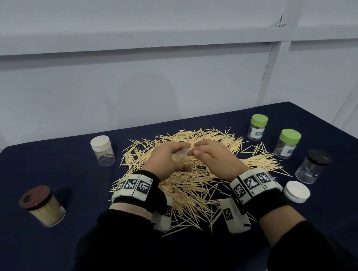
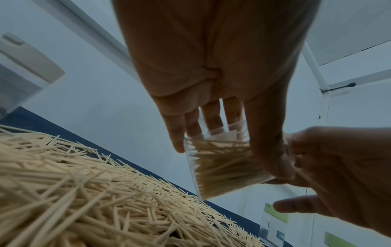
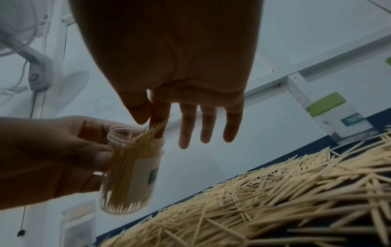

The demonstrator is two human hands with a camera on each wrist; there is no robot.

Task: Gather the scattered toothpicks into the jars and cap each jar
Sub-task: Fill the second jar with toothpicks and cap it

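A large heap of toothpicks [image 1: 191, 178] lies on the dark blue cloth. Above it my left hand [image 1: 177, 157] grips an uncapped clear jar [image 3: 131, 170], tilted and partly filled with toothpicks. The jar [image 2: 224, 173] sits between my left thumb and fingers, its mouth turned toward my right hand [image 1: 196, 152]. In the right wrist view my right hand [image 3: 148, 125] pinches a small bunch of toothpicks [image 3: 157, 127] between thumb and forefinger at the jar's mouth; its other fingers are straight.
A loose white cap [image 1: 296, 191] lies at the right front. Capped jars stand around the heap: white-capped [image 1: 102, 150] back left, brown-capped and full [image 1: 42, 206] front left, two green-capped [image 1: 257, 127] [image 1: 287, 143] and a black-capped one [image 1: 313, 165] at the right.
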